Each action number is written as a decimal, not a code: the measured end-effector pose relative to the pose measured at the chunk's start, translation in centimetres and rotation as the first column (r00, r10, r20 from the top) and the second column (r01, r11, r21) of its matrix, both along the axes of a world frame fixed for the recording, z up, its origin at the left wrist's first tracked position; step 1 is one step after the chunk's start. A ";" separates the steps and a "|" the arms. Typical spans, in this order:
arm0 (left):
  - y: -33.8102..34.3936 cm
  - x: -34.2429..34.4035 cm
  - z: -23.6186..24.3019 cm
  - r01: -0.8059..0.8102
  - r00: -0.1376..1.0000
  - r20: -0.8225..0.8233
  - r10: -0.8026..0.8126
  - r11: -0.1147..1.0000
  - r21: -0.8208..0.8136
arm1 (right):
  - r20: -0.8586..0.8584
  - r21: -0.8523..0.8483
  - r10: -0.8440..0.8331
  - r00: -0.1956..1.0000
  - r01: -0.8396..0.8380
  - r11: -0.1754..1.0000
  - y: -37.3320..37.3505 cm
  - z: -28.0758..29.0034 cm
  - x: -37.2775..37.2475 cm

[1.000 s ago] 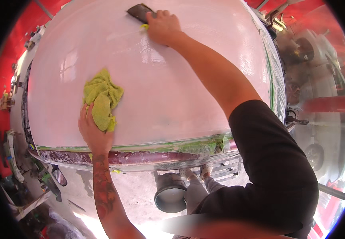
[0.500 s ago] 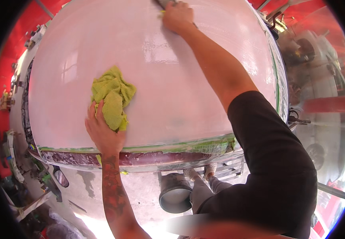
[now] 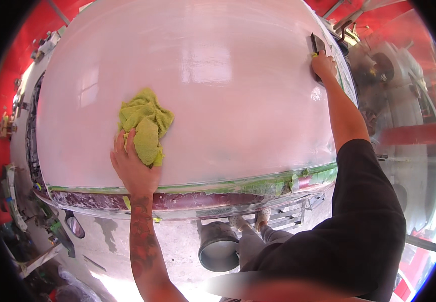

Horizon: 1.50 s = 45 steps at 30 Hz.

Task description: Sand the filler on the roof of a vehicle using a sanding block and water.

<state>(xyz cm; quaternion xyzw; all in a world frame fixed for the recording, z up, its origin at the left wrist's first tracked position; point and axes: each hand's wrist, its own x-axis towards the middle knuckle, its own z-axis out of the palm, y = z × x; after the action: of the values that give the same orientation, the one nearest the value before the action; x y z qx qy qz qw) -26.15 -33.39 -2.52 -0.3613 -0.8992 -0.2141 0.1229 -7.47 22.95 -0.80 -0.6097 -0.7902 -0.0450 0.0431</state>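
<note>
A broad, glossy, pale pinkish-white vehicle panel (image 3: 218, 126) curves in front of me, with wet-looking reflections on it. My left hand (image 3: 133, 168) lies flat near the panel's front edge, fingers stretched out. Its fingertips touch the side of a crumpled yellow-green cloth (image 3: 147, 126) resting on the panel. Over at the far right edge, my right hand (image 3: 324, 66) grips a dark, long, flat tool (image 3: 316, 44) against the surface. The tool's exact kind is unclear, and my hand covers part of it. A bit of yellow shows beside these fingers.
Green masking tape (image 3: 218, 187) runs along the panel's front edge, above a dark red strip (image 3: 188, 201). Below, a dark bucket (image 3: 219, 254) stands by my feet, which are on a slatted platform (image 3: 291, 214). A side mirror (image 3: 75, 225) is at lower left; a red post (image 3: 414, 133) stands right.
My right hand has swept the dark tool from the panel's far middle to its right edge, nearer me. My left hand and the cloth have hardly shifted.
</note>
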 end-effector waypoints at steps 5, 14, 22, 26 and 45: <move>-0.7 0.2 0.3 0.015 0.999 -0.046 -0.014 1.000 0.021 | -0.101 0.170 0.299 0.949 -0.279 0.945 -8.4 0.5 -14.0; -2.5 -0.9 -0.7 -0.007 0.999 -0.035 0.007 1.000 0.021 | -0.134 0.198 0.772 0.621 -0.747 0.635 -18.2 1.9 -20.4; -0.5 0.0 0.3 0.003 0.999 -0.034 -0.002 1.000 0.027 | -0.056 -0.007 0.006 0.998 -0.007 1.000 -0.6 -0.5 0.6; -0.2 0.4 0.3 0.001 1.000 -0.016 0.000 1.000 0.019 | -0.114 0.126 0.201 0.973 -0.186 0.974 -3.7 -0.5 -9.0; 0.2 -0.1 -0.2 0.012 1.000 -0.027 -0.011 1.000 0.029 | 0.067 -0.041 -0.073 0.995 0.076 0.996 2.4 -0.6 4.0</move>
<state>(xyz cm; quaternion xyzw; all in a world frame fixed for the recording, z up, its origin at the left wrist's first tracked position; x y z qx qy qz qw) -26.27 -33.23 -2.74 -0.3675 -0.8921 -0.2230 0.1390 -3.49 25.36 -1.36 -0.6377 -0.7687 -0.0495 0.0021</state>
